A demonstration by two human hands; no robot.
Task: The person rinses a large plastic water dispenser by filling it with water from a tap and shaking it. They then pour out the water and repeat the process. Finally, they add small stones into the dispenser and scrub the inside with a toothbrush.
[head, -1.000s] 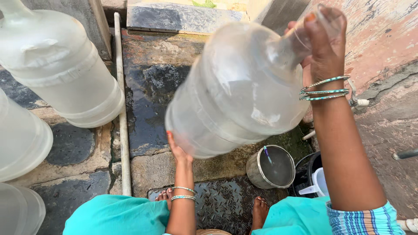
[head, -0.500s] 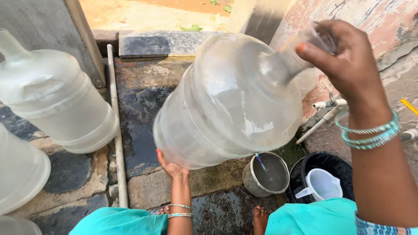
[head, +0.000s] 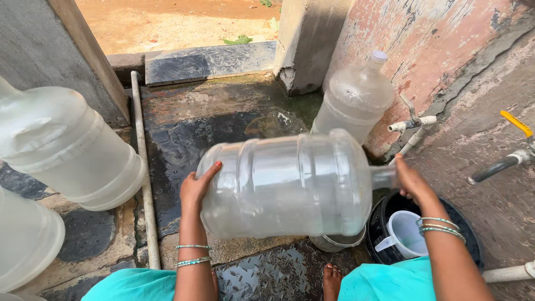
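Observation:
A large clear plastic water jug (head: 284,184) lies on its side in the air, a little water inside. My left hand (head: 196,187) presses flat against its base at the left. My right hand (head: 409,181) grips its neck at the right, over a black bucket (head: 384,217). A steel pot (head: 337,242) sits partly hidden under the jug. My bare foot (head: 332,278) shows on the wet stone below.
A capped jug (head: 356,97) stands by the pink wall. A white tap (head: 412,125) and a yellow-handled valve (head: 515,125) stick out at the right. A white mug (head: 407,234) lies in the bucket. Two more jugs (head: 67,147) are at the left beside a thin pipe (head: 142,167).
The jug has come down from a raised, neck-up tilt to lying level and lower. The capped jug behind it has come into sight.

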